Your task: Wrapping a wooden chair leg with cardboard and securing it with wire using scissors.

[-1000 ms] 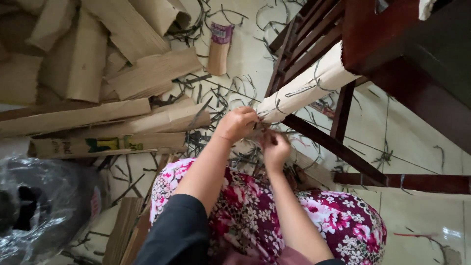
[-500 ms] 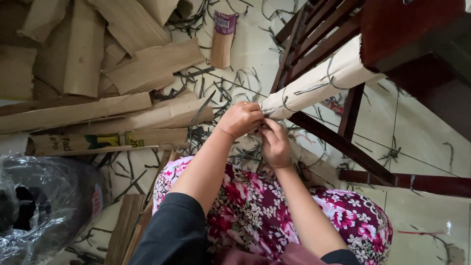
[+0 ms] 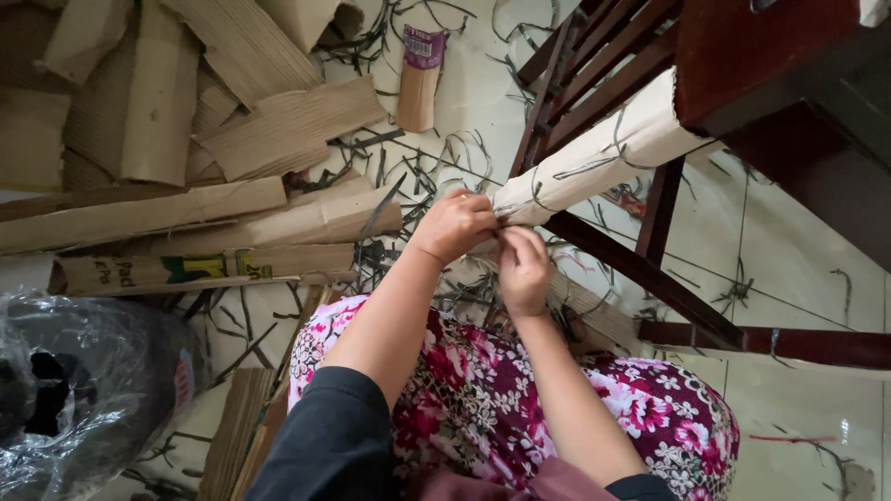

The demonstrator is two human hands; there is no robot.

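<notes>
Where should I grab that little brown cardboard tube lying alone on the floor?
Grip the tube round its plain brown middle, coming from above. It lies flat on the tiles, and both long sides look free; the thin strips stay below it.

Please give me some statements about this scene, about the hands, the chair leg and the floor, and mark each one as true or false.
1. Both hands meet at the end of the wrapped chair leg. True: the left hand and the right hand touch its lower end.
2. The leg is wrapped in blue plastic. False: the wrap is pale cardboard or paper.
3. Cardboard pieces lie on the floor to the left. True.
4. The chair is white. False: it is dark red-brown wood.
5. The right hand holds scissors. False: no scissors are visible.
</notes>
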